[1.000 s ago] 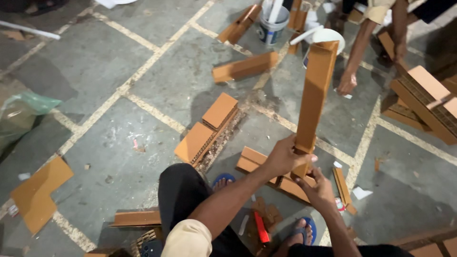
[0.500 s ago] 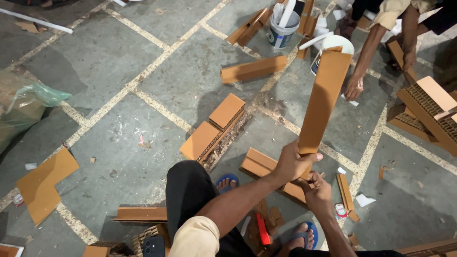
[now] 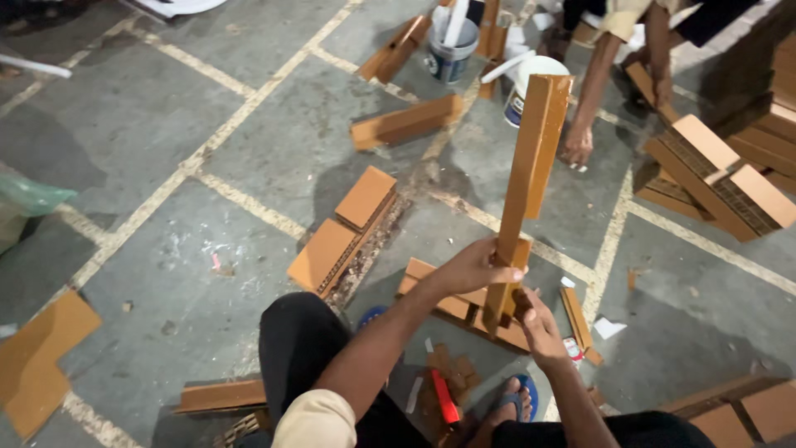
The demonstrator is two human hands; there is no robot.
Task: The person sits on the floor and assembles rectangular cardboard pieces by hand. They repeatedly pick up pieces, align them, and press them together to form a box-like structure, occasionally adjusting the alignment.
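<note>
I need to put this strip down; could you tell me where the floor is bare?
Bare: the concrete left of the flat pieces, and right of the short strip. Crowded: the buckets and the stack.

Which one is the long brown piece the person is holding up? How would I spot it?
Start at the grey concrete floor with pale lines, then find the person's two hands near the bottom middle. The left hand and right hand grip the long cardboard strip at its lower end. Unlike the flat pieces lying around, it stands nearly upright.
</note>
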